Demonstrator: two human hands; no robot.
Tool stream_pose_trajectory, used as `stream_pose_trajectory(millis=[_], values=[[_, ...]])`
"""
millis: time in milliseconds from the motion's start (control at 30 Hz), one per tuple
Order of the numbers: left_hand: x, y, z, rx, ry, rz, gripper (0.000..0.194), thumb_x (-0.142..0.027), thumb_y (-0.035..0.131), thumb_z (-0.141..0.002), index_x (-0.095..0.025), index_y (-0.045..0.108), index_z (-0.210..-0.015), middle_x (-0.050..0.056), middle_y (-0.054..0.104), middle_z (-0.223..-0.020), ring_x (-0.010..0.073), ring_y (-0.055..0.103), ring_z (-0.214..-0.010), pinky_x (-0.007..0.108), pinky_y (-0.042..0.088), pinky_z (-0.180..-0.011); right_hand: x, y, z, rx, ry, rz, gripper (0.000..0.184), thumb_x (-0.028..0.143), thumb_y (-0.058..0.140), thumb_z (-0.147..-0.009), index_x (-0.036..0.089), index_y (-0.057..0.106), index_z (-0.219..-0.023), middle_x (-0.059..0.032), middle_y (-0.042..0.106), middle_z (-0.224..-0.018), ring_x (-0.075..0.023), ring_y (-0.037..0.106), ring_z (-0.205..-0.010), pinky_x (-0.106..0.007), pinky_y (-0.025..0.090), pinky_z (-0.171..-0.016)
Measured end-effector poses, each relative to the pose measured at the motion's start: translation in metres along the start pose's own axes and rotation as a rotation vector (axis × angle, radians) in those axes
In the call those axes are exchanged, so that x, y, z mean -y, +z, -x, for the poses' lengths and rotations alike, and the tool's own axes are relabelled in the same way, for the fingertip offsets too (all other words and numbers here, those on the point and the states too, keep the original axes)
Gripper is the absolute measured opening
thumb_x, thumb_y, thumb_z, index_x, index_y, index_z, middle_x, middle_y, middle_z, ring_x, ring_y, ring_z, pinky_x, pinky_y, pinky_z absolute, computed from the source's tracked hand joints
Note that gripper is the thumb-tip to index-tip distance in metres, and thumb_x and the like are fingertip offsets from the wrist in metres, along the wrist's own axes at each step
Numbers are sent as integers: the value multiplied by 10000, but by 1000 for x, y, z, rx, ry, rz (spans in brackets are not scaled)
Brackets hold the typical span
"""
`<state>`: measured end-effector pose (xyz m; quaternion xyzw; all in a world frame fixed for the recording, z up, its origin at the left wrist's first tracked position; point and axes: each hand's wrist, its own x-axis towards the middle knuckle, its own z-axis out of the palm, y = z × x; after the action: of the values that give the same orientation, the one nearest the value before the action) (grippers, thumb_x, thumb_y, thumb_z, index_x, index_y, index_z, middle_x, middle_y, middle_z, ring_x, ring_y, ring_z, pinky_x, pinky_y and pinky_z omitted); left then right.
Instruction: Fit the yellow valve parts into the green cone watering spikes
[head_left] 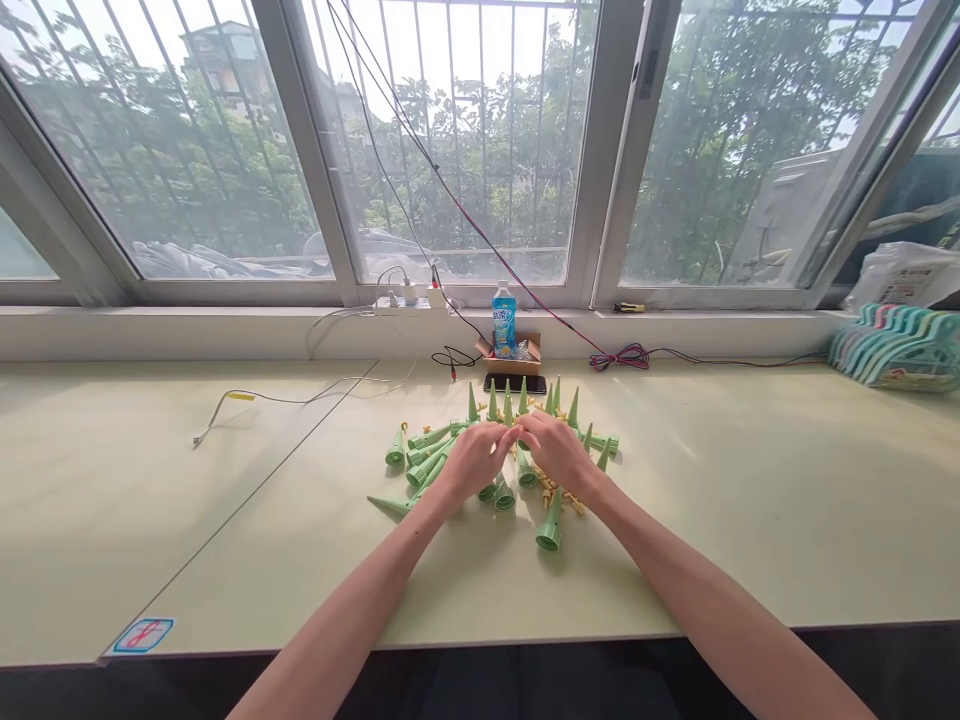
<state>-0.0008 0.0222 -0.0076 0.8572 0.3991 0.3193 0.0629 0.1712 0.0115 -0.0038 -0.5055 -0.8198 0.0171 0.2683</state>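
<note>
My left hand (pixel 478 458) and my right hand (pixel 553 448) meet over the middle of a pile, their fingers bent and fingertips together. A bit of green shows under the fingertips, but the fingers hide what they hold. Around the hands are several light green hollow plastic spikes, some upright with the point up, others lying down. One spike (pixel 550 525) leans in front of my right hand, its threaded open end toward me. Another spike (pixel 388 504) lies left of my left hand. Small yellow plastic pieces (pixel 577 503) are scattered among the spikes, partly under my right hand.
Behind the pile lie a black phone (pixel 514 384) and a small cardboard box (pixel 513 367) with a blue-labelled bottle (pixel 504 320). Cables (pixel 621 357) run along the windowsill side. Green hangers (pixel 900 348) stand at the far right. A white cable (pixel 217 415) lies left.
</note>
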Motion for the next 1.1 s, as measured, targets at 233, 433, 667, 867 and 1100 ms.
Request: stream_pose_trajectory(millis=[233, 433, 667, 867, 1100], values=[[-8, -3, -1, -79, -129, 171, 647, -535, 210, -993, -165, 535, -573, 13, 523, -560, 131, 472, -548, 255, 349, -588, 6, 7, 3, -259, -23, -215, 198, 241, 414, -1008, 178, 598, -1051, -79, 639, -1024, -158, 609, -857, -245, 462, -743], [-10, -4, -4, -81, -276, 555, 647, -672, 338, -906, -166, 508, -541, -24, 357, -470, 104, 354, -467, 247, 284, -492, 11, 10, 8, -331, -86, -396, 194, 301, 414, -1009, 208, 567, -1085, -71, 624, -1062, -130, 599, -760, -249, 502, -676], [-12, -10, -4, 28, -346, 914, 506, -657, 511, -844, -166, 546, -731, -28, 414, -567, 76, 321, -479, 224, 263, -456, 10, 12, 8, -369, -146, -511, 195, 296, 498, -971, 238, 486, -1157, -60, 564, -1085, -128, 611, -779, -250, 532, -604], [-11, -11, -3, 18, -369, 957, 458, -622, 571, -826, -166, 610, -833, -11, 496, -640, 77, 398, -511, 215, 306, -456, 7, 13, 7, -341, -153, -543, 268, 266, 517, -957, 254, 447, -1215, -73, 513, -1123, -138, 610, -808, -261, 550, -604], [-13, -11, -5, -34, -417, 891, 418, -574, 638, -793, -159, 594, -813, -36, 486, -581, 66, 403, -457, 211, 320, -433, 3, 12, 5, -299, -197, -571, 297, 270, 536, -949, 249, 441, -1230, -77, 489, -1148, -130, 608, -810, -264, 557, -622]])
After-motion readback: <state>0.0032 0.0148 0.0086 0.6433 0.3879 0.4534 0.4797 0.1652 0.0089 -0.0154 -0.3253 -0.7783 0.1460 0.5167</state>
